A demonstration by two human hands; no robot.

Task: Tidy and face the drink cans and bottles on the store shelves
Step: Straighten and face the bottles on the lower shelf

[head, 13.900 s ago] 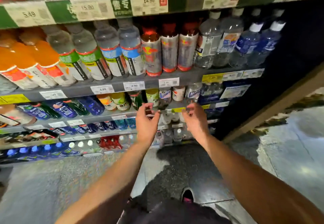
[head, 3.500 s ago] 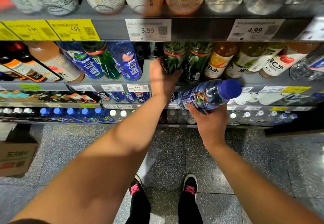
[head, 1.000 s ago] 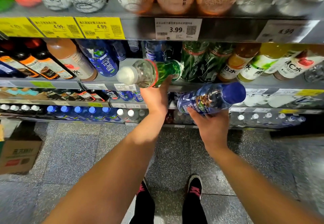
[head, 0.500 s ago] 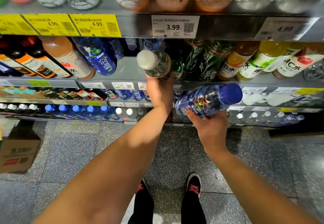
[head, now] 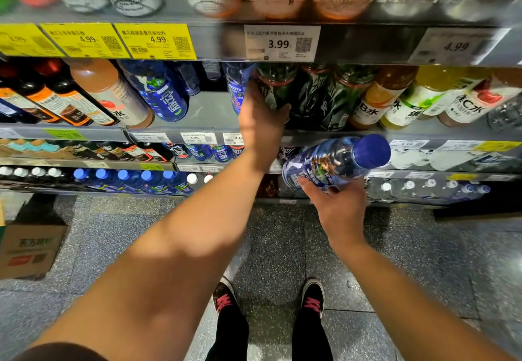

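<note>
My left hand (head: 261,119) reaches onto the middle shelf (head: 209,112) and grips a green-labelled bottle (head: 275,86) that stands upright at the left end of a row of like green bottles (head: 324,98). My right hand (head: 336,205) holds a blue-capped, blue-labelled bottle (head: 336,161) tilted on its side in front of the lower shelves, cap pointing right. A matching blue bottle (head: 159,92) stands left of a gap on the middle shelf, and another blue one (head: 236,86) sits further back beside my left hand.
Orange, yellow and red-labelled bottles (head: 401,98) fill the shelf to the right, dark and peach ones (head: 93,95) to the left. Price tags (head: 282,43) line the shelf edges. Lower shelves hold blue-capped bottles (head: 124,180). A cardboard box (head: 28,247) sits on the floor at left.
My left hand has set the green bottle from a tilted, pulled-out position upright into the row on the shelf. My right hand has kept the blue bottle nearly still.
</note>
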